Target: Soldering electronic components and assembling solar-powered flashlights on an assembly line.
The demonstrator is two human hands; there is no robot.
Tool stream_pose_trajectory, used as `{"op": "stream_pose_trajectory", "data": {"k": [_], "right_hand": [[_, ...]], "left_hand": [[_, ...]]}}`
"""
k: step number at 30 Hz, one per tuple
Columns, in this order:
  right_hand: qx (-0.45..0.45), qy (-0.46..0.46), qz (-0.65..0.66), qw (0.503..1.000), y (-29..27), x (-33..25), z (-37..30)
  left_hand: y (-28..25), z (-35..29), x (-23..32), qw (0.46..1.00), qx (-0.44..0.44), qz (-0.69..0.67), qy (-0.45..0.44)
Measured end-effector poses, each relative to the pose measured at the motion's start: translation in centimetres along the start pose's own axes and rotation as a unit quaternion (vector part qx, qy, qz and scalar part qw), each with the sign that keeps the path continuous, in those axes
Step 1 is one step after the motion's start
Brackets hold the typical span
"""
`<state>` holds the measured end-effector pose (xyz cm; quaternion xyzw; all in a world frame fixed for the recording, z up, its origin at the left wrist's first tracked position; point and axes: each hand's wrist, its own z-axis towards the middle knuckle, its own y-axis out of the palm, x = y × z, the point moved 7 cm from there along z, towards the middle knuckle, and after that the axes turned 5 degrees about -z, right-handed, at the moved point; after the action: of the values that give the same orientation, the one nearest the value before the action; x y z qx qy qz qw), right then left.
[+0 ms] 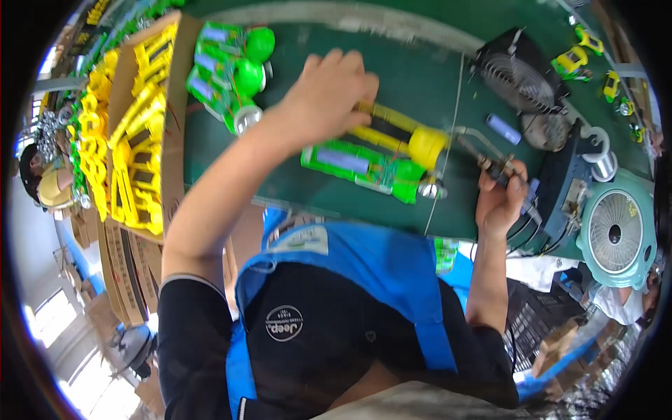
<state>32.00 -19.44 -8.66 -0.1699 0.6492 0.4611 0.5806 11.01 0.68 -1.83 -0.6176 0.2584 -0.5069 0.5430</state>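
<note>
My left hand [329,98] is closed on one end of a yellow plastic housing part [425,147], long and open in the middle with a rounded end pointing right. Just below it on the green bench lies a green half-shell [350,164], which contains a purple battery cell, a circuit board and a silvery round piece at its right end. On the right, my right hand [502,199] grips a soldering iron [493,170] whose bent metal tube reaches up-left, near the yellow part's rounded end. Some of my left fingers are hidden behind the hand.
A carton of yellow frames [143,140] stands at the left. Beside it lie several green shells [227,77]. To the right are a black fan [521,73], a loose purple cell [504,129], a dark soldering station [560,185], a solder spool [602,161] and a teal fan [616,231].
</note>
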Motion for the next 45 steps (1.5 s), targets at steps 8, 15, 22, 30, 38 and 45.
{"op": "stream_pose_trajectory", "data": {"k": [8,15,22,30,38,45], "right_hand": [[0.028,-0.007,0.020,0.999,-0.3,-0.1,0.2],[0.049,0.000,0.025,0.998,-0.6,-0.2,0.2],[0.053,0.028,0.063,0.996,-0.2,0.3,-0.1],[0.022,0.047,0.101,0.993,-0.5,1.0,0.4],[0.061,0.065,0.103,0.991,-1.2,0.6,-0.1],[0.044,0.040,0.043,0.997,0.2,0.6,0.2]], "left_hand": [[-0.2,-8.3,3.8,0.999,-0.014,0.014,0.043],[-6.8,-1.7,-1.1,0.983,0.152,-0.083,-0.060],[-2.6,18.0,-3.3,0.965,0.232,-0.121,-0.033],[1.4,25.0,-0.9,0.958,0.279,-0.014,0.059],[-1.8,21.0,-14.8,0.984,0.004,0.009,-0.179],[-0.8,22.7,-17.1,0.995,-0.041,-0.088,-0.022]]}}
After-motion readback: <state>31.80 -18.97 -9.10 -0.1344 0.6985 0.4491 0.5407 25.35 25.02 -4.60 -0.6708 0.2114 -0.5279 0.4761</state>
